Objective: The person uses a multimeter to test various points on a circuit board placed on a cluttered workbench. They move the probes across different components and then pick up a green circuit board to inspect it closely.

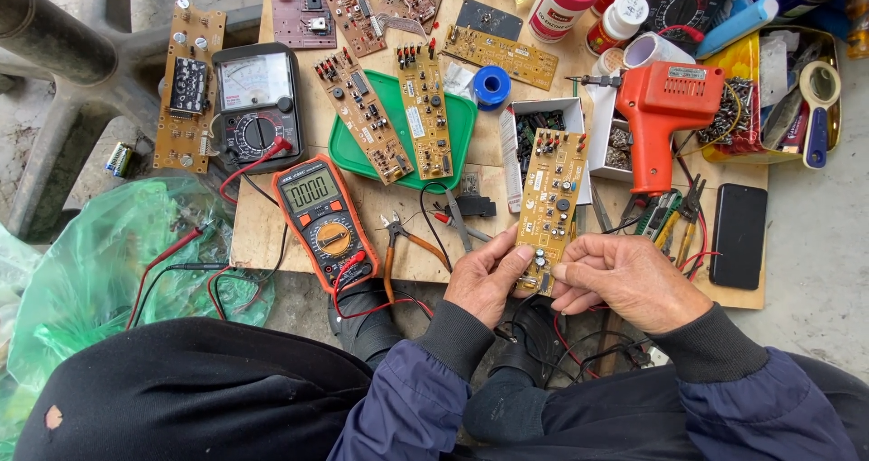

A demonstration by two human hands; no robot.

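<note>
Fingers of the left hand (489,280) and the right hand (625,280) close narrowly on the bottom edge of a long tan circuit board (549,203), held upright over the near edge of a bare wooden board (272,230) that serves as the work surface. Left of the held circuit board lies an orange digital multimeter (323,217) with red leads; beyond it a green plastic tray (457,122) carries two more boards. Just right of the held board stands an orange soldering gun (665,108), and farther right a black phone (739,235). The wooden board rests over grey concrete ground (815,271), with a green plastic bag (109,253) well left.
</note>
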